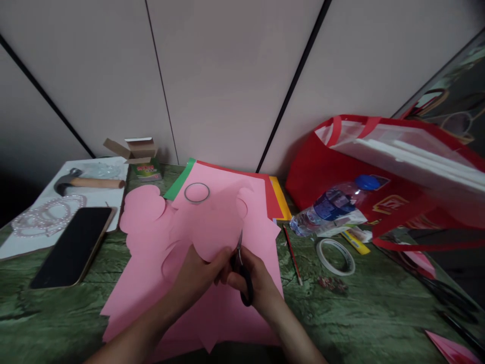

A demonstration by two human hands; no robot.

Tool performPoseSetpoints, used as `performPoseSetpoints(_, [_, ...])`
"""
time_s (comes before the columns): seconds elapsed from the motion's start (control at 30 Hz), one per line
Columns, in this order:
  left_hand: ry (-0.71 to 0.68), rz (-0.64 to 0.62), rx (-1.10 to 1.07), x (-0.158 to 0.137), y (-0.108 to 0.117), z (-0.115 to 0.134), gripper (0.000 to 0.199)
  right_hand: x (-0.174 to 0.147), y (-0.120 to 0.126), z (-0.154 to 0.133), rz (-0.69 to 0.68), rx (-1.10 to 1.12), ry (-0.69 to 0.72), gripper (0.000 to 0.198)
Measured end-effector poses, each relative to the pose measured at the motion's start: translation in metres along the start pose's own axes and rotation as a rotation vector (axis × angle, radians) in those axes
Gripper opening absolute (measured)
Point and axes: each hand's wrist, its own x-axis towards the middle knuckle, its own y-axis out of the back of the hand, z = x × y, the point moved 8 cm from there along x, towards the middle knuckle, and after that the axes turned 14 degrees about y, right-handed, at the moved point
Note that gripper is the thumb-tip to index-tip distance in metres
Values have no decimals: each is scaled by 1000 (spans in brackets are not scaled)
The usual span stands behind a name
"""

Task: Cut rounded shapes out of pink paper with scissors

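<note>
My right hand (252, 275) is closed around the dark handles of a pair of scissors (245, 283), whose blades point up and away from me at the paper's right edge. Between the fingers of my left hand (206, 270) is a piece of pink paper (217, 222) with a rounded outline, raised over the stack. The two hands meet near the lower edge of this piece. Beneath them lie several pink sheets (242, 323) with cut edges. Rounded pink cut-outs (142, 207) lie to the left. A thin ring (197, 192) rests on the paper behind the held piece.
At left are a phone (74, 247), a hammer (96, 182), a beaded string (49, 216) and a small open box (146, 164). On the right are a pencil (293, 255), a tape roll (335, 257), a water bottle (333, 205) and a red bag (310, 172).
</note>
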Motion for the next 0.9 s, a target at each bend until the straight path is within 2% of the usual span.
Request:
performPoseSetpoints(0.33, [7, 45, 8, -2, 0, -1, 31, 0, 0, 2, 1, 36, 49, 38])
performPoseSetpoints(0.9, [37, 48, 11, -4, -1, -5, 31, -1, 4, 4, 41, -59, 15, 32])
